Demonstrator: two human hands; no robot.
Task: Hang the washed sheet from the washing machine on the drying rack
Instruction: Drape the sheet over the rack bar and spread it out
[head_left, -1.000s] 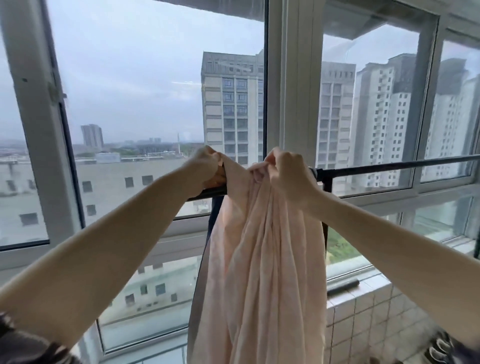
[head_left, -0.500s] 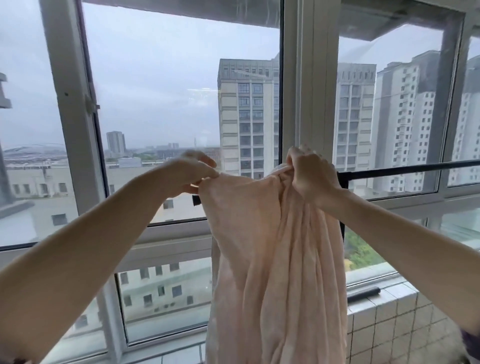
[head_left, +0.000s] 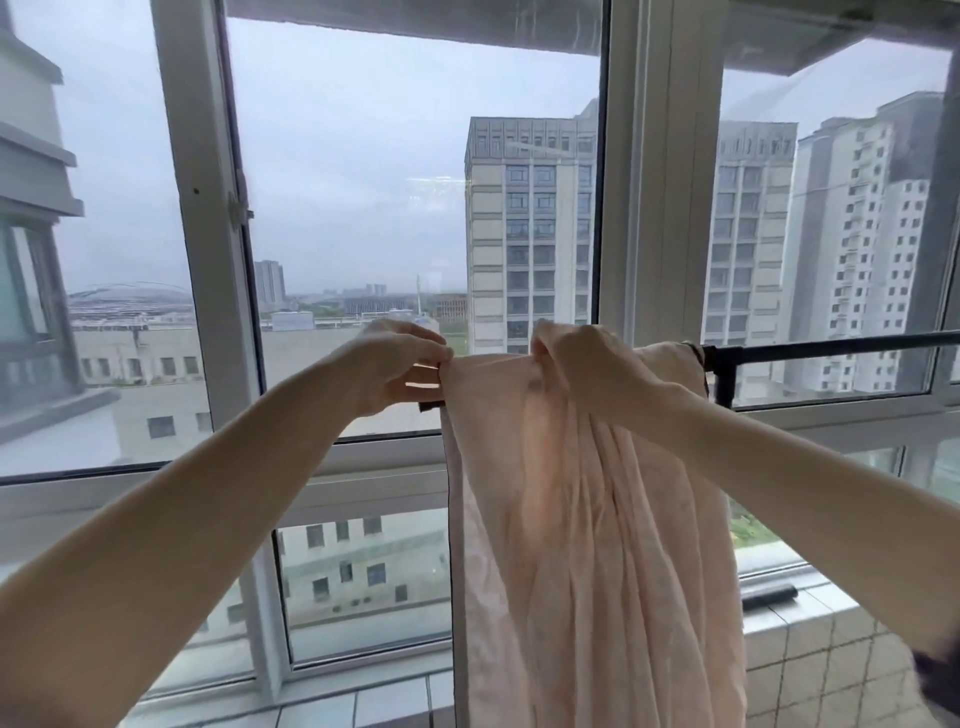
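Observation:
A pale pink sheet (head_left: 587, 545) hangs in long folds over the black bar of the drying rack (head_left: 831, 347), in front of the window. My left hand (head_left: 395, 364) pinches the sheet's top left edge at the bar's left end. My right hand (head_left: 587, 364) grips bunched fabric on top of the bar, a little to the right. The bar under the sheet is hidden; only its left tip and its right stretch show. The washing machine is out of view.
Large windows with white frames (head_left: 208, 260) stand right behind the rack. A white tiled ledge (head_left: 810, 649) runs below at the right, with a short black tube (head_left: 769, 595) lying on it. Tall buildings show outside.
My left hand has drawn the sheet's top edge leftward along the bar, so the fabric is spread wider. The view has shifted left and slightly up.

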